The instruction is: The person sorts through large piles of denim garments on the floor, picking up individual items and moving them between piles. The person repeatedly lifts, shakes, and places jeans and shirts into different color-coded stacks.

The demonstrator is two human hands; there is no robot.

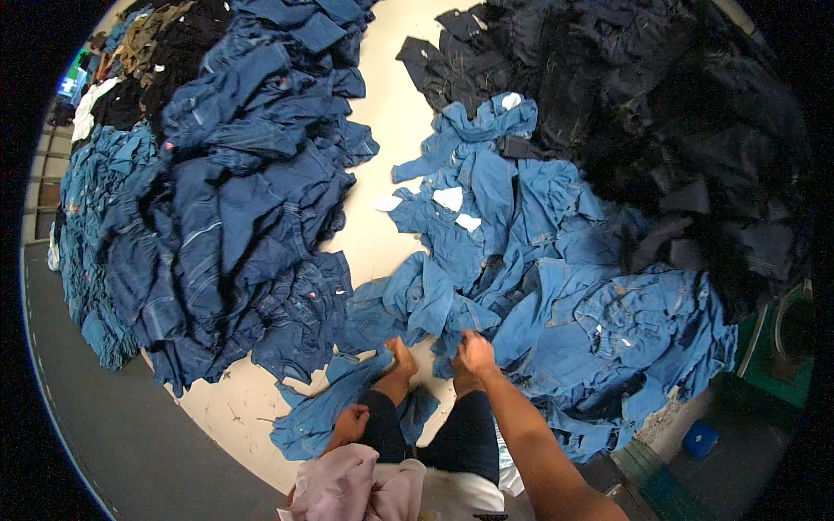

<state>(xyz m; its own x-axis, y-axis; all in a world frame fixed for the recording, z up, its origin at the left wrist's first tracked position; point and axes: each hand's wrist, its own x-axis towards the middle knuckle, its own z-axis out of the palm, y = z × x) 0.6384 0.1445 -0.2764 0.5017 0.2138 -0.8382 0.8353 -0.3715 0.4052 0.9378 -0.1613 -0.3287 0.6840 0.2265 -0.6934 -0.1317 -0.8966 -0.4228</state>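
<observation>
The left hand (350,424) hangs loosely curled beside the left knee, holding nothing, just above a light-blue denim piece (306,427) on the floor. Further right, the right hand (475,354) reaches forward and pinches the near edge of a light-blue denim garment (452,295), which stretches away from the grip toward the pile. The fingertips are buried in cloth, and the garment's far end is lost among others.

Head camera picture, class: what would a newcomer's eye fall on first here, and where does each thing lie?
First, the heaps of denim on the pale floor: a dark blue pile at left, a mid-blue pile at centre right and a black pile at upper right. Then the person's right hand reaching down onto the edge of the mid-blue pile, beside a bare foot. The left hand sits low by the knee.
</observation>
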